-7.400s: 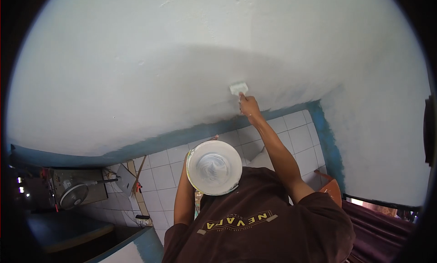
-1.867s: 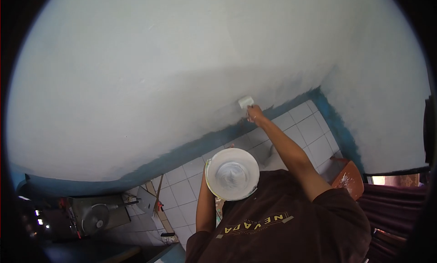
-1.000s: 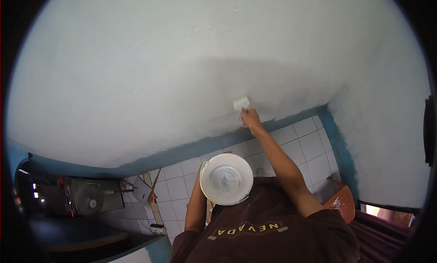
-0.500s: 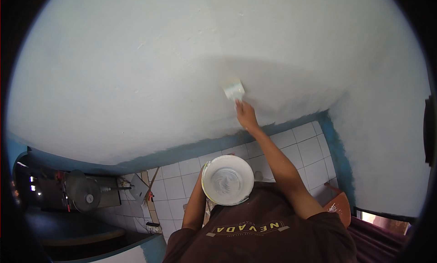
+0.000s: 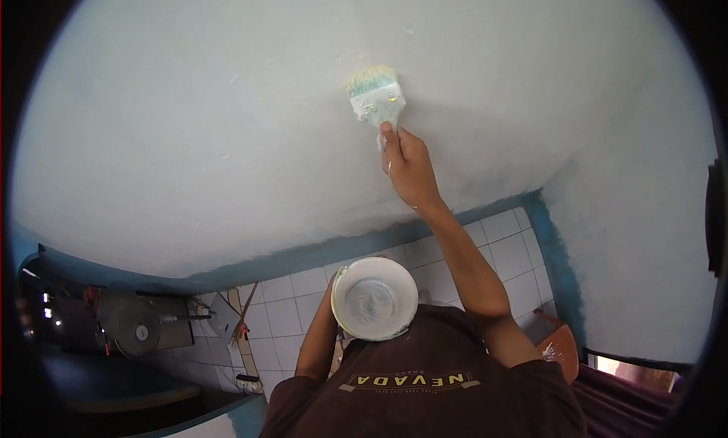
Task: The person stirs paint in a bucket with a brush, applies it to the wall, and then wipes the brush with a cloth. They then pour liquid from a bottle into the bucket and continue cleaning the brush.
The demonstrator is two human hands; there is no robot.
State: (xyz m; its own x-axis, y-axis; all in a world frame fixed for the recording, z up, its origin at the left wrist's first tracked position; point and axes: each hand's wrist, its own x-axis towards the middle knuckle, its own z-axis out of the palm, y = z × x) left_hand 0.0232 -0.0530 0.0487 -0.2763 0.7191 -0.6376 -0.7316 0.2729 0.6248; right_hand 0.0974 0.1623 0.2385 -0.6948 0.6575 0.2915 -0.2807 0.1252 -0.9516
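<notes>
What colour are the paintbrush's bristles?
Bristles are pale yellow at the tips, pale blue-green below; head view.

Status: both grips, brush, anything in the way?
Right grip holding brush, contact with wall unclear. Left grip, mostly hidden, at bucket. No obstruction visible around brush.

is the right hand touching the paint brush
Touching. The head view shows the right hand wrapped round the handle of the paint brush, with the thumb lying on it just below the wide white part.
</notes>
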